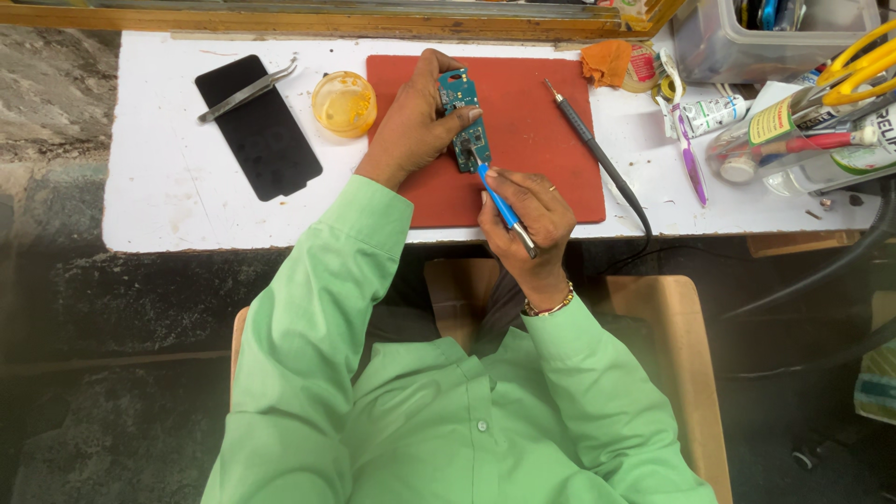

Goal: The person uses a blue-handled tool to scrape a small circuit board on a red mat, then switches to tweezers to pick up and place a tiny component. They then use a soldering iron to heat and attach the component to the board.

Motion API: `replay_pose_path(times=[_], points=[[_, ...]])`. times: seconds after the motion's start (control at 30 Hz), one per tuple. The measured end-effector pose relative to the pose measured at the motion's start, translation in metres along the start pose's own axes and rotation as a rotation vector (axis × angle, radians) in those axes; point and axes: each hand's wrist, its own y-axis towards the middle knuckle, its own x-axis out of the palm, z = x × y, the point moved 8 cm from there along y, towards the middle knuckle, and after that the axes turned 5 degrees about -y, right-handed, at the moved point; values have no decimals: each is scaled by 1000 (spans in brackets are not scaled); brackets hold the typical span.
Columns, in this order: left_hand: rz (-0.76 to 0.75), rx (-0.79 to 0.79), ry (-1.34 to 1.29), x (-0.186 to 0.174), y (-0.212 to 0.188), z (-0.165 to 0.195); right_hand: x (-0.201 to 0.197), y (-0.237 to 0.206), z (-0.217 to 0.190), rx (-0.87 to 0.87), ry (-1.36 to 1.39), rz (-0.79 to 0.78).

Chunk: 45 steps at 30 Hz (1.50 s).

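We hold a small teal circuit board (463, 119) down on the red mat (532, 177) with our left hand (413, 121), fingers wrapped around its edges. Our right hand (527, 219) grips a blue-handled tool (502, 207) like a pen, its tip touching the lower part of the board. To the left on the white table (159, 187) lie a black phone screen (259, 126) with tweezers (247, 91) across it, and beside them a yellow jar (343, 103). A soldering iron (583, 135) rests along the mat's right side.
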Motion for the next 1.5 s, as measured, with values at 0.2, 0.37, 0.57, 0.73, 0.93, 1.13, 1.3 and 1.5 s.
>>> replay_pose_path(times=[0.2,0.37,0.57,0.73,0.93,1.13,1.3,1.5], points=[[-7,143,4,0,0,11,-1,-1,3,33,31,16],[-11,90,-17,1,0,7,0,-1,2,5,25,1],[-10,54,-13,0,-1,5,2,-2,3,0,37,-6],[-4,69,11,0,-1,5,0,-2,2,-19,26,-4],[-15,102,-11,1,0,6,-2,-1,3,16,37,7],[-39,112,-34,3,-1,7,-5,-4,13,159,69,38],[-88,105,-126,7,-3,7,-6,-3,8,104,52,65],[-96,116,-95,7,-4,8,-4,-2,3,58,4,65]])
